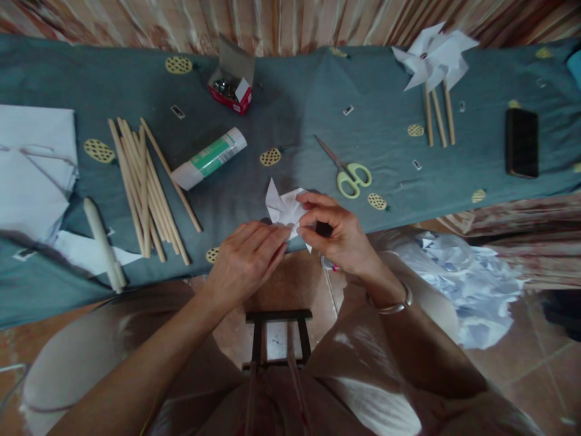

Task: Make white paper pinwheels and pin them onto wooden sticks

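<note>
A white paper pinwheel (287,209), its blades folded inward, is held between both hands at the near edge of the cloth. My left hand (249,257) has its fingers closed on the pinwheel's lower left side. On its right side, my right hand (336,233) pinches the paper between thumb and fingers. Whether a pin sits at its centre I cannot make out. Just beyond the right hand lie scissors (348,177) with light green handles, blades pointing away to the left.
Left are wooden sticks (149,188), a green-labelled tube (209,158), a pale utility knife (102,239) and white paper (34,169). An opened red box of pins (231,91) stands behind. Finished pinwheels (436,57) and a phone (521,143) lie right; a scrap bag (472,284) sits below.
</note>
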